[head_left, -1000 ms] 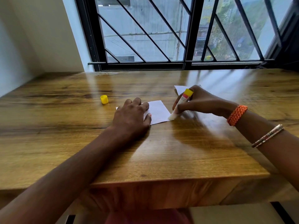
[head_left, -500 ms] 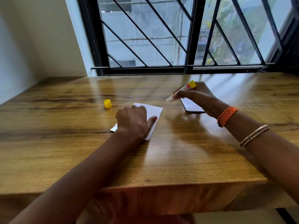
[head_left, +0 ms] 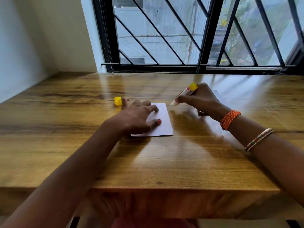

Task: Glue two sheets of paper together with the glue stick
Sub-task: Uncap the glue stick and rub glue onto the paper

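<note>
A small white sheet of paper [head_left: 162, 122] lies flat on the wooden table [head_left: 164, 162]. My left hand [head_left: 136, 117] rests on its left part, fingers spread and pressing it down. My right hand [head_left: 199, 99] holds the uncapped glue stick [head_left: 184, 94], yellow end up, white tip pointing down-left just beyond the sheet's top right corner, slightly above the table. The second sheet [head_left: 218, 94] lies behind my right hand, mostly hidden and blurred. The yellow cap [head_left: 117, 101] stands on the table left of my left hand.
A window with black bars [head_left: 197, 38] runs along the table's far edge. A white wall [head_left: 24, 46] closes the left side. The table's front edge [head_left: 164, 189] is close to my body.
My left hand has turned the sheet so its long side points away from me. My right hand with the glue stick has come back from the second sheet toward the first sheet's corner.
</note>
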Demonstrator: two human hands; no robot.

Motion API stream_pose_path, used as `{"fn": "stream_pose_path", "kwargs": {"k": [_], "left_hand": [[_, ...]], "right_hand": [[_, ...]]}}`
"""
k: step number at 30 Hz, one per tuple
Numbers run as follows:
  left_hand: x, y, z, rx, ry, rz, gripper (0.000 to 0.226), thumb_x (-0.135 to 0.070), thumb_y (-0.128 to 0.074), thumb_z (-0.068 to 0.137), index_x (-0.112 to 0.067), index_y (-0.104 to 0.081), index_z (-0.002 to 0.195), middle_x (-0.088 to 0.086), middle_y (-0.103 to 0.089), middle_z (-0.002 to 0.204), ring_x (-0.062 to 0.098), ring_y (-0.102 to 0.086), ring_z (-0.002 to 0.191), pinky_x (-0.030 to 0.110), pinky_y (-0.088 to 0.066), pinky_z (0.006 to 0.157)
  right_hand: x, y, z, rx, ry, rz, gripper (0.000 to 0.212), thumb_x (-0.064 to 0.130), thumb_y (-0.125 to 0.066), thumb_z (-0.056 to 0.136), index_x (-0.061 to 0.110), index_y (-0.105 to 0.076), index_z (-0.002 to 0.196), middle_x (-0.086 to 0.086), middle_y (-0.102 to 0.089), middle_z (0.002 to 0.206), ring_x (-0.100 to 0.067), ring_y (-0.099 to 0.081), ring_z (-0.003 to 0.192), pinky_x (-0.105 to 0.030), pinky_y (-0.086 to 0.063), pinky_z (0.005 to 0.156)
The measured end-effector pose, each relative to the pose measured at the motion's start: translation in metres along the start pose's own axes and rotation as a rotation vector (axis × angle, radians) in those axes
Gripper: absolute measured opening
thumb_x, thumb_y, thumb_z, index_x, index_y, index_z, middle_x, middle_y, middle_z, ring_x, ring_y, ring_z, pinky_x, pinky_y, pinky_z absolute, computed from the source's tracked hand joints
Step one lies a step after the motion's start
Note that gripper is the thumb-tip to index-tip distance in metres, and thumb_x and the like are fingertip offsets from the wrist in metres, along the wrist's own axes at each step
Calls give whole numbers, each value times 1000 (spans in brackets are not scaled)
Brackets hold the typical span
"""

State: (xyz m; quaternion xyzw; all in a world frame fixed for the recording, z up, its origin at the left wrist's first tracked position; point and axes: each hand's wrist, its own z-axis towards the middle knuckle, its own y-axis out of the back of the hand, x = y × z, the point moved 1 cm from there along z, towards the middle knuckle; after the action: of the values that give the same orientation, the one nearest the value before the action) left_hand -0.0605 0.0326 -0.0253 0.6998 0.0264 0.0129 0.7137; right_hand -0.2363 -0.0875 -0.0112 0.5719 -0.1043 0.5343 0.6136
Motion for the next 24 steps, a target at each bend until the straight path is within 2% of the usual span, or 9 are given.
{"fn": "stream_pose_path", "kwargs": {"k": [3, 5, 7, 14, 20, 24], "left_hand": [[-8, -4, 4, -51, 1, 36, 55, -61, -34, 87, -30, -38, 131, -2, -42, 136, 23, -33, 133, 60, -6, 108], [-8, -4, 5, -55, 2, 12, 54, -61, -34, 86, -30, -39, 131, -2, -43, 135, 23, -33, 132, 59, -8, 107], [-6, -4, 4, -48, 5, -20, 53, -60, -36, 87, -31, -40, 130, -2, -42, 134, 22, -33, 133, 58, -8, 107], [-2, -1, 0, -23, 5, -93, 46, -49, -40, 91, -34, -40, 134, -5, -40, 137, 19, -29, 135, 55, -10, 107], [-2, 0, 0, -28, -7, -86, 47, -48, -41, 90, -35, -39, 135, -4, -39, 139, 19, -29, 135, 50, -14, 103], [-3, 0, -1, -29, -2, -94, 47, -47, -42, 91, -34, -39, 136, -3, -38, 141, 20, -28, 135, 48, -15, 102]], "right_hand": [[2, -2, 4, 8, 8, -17, 31, 28, -78, 68, 0, -73, 79, -24, -72, 84, -23, -59, 68, -41, -48, 65], [4, -5, 6, 19, 0, -15, 27, 27, -78, 67, 3, -74, 78, -21, -73, 84, -32, -67, 78, -47, -54, 76], [6, -8, 7, 43, 12, -13, 20, 26, -79, 65, 9, -75, 76, -15, -74, 82, -31, -69, 85, -51, -55, 82], [9, -25, 19, 75, 42, -82, 28, 26, -80, 68, 2, -73, 82, -17, -74, 84, -32, -69, 85, -53, -52, 86], [10, -31, 28, 7, 47, -135, 29, 30, -79, 69, 4, -74, 81, -16, -74, 83, -31, -68, 84, -49, -51, 83], [9, -31, 27, 30, 52, -108, 29, 27, -79, 69, 2, -73, 82, -18, -73, 84, -33, -69, 84, -51, -54, 83]]}}
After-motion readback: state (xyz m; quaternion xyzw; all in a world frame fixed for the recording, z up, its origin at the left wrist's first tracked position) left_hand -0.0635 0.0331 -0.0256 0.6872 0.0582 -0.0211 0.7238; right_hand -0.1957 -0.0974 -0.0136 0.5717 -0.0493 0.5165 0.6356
